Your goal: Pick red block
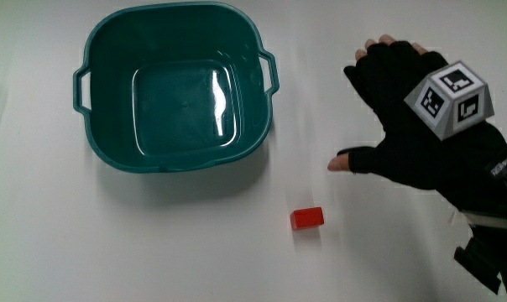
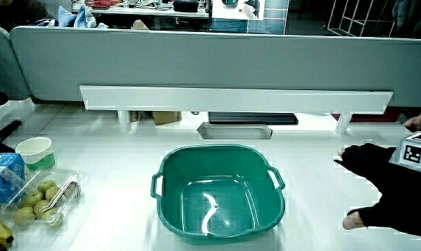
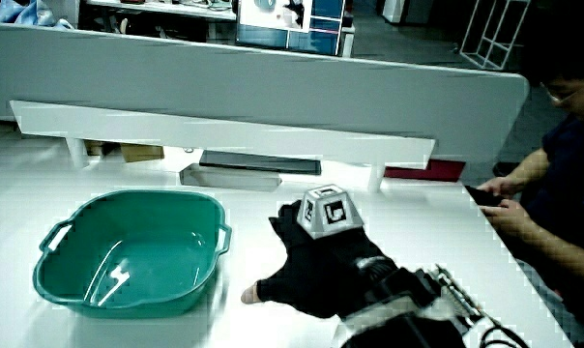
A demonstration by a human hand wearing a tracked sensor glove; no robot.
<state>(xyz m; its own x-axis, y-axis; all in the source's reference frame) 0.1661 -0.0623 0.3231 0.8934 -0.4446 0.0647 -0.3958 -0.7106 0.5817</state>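
A small red block [image 1: 306, 218] lies on the white table, nearer to the person than the teal basin [image 1: 176, 87]. The gloved hand [image 1: 405, 117] hovers beside the basin, a short way from the block and farther from the person than it. Its fingers are spread and hold nothing; the thumb points toward the block. The patterned cube [image 1: 451, 97] sits on its back. In both side views the hand [image 2: 388, 199] [image 3: 316, 261] shows beside the basin [image 2: 221, 195] [image 3: 128, 251]; the block is out of sight there.
The basin holds nothing. In a side view a paper cup [image 2: 35, 150], a blue carton [image 2: 3, 176] and a clear tray of small fruit [image 2: 43, 199] stand at the table's edge. A long white shelf [image 2: 235, 99] runs along the low partition.
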